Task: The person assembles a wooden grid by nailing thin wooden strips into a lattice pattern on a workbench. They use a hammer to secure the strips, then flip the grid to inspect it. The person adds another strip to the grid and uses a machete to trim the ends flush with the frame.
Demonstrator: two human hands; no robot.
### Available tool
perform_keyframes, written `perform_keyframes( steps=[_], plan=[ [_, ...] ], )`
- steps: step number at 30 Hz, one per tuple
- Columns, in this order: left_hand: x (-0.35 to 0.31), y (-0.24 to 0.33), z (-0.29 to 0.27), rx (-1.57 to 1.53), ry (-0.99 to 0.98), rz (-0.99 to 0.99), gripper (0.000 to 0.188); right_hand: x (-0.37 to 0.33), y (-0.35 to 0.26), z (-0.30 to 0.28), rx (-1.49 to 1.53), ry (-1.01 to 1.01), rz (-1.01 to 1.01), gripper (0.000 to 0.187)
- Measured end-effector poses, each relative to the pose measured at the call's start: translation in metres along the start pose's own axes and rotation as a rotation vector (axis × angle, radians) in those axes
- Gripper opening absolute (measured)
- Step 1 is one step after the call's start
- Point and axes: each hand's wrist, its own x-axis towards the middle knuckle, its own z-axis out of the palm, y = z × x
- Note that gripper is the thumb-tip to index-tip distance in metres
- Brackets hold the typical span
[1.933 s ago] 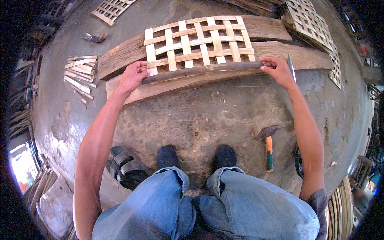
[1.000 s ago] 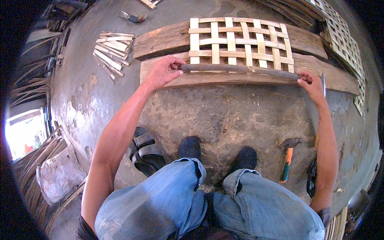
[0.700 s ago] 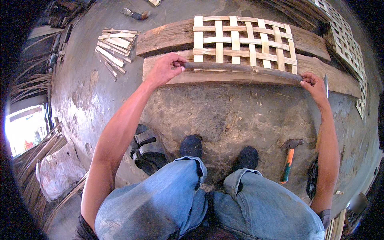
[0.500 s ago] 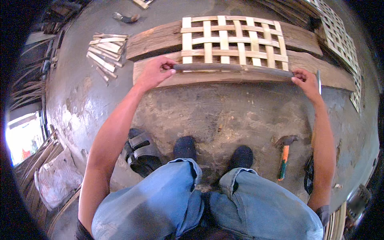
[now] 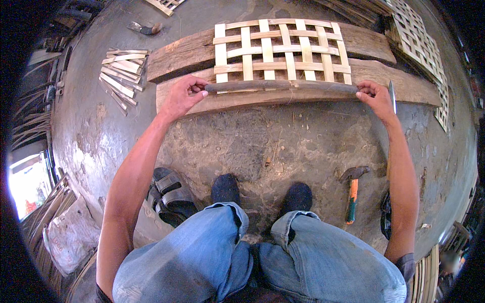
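A dark, slender rod [image 5: 283, 86] spans the space between my hands, lying along the near edge of a woven lattice of pale flat strips [image 5: 285, 49]. My left hand [image 5: 188, 93] pinches the rod's left end between thumb and fingers. At its other end, my right hand [image 5: 373, 97] grips it the same way. The lattice rests on two thick wooden planks [image 5: 177, 58], its strips crossing over and under with square gaps. Close beside my right hand, a metal blade [image 5: 392, 96] stands out past the fingers; the rest of it is hidden.
On the floor lie a claw hammer [image 5: 352, 194] at the right, sandals [image 5: 174, 194] at the left, and short pale strips [image 5: 123, 73]. A knife-like tool [image 5: 145, 29] is farther back. More woven lattice [image 5: 422, 45] leans at the far right. A whitish sack [image 5: 70, 235] sits lower left.
The whole scene has shifted slightly left in view. Both hands keep their hold on the rod, which stays along the lattice's near edge.
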Motion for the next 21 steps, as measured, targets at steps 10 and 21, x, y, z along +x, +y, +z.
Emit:
perform_keyframes(
  steps=[10, 21],
  plan=[
    [-0.002, -0.010, 0.005, -0.074, -0.002, -0.031, 0.030, 0.002, 0.001, 0.002, 0.027, 0.005, -0.010, 0.032],
    [-0.018, -0.008, -0.007, 0.041, 0.012, 0.046, 0.029, -0.031, -0.016, 0.003, 0.016, -0.047, 0.054, 0.026]
  ],
)
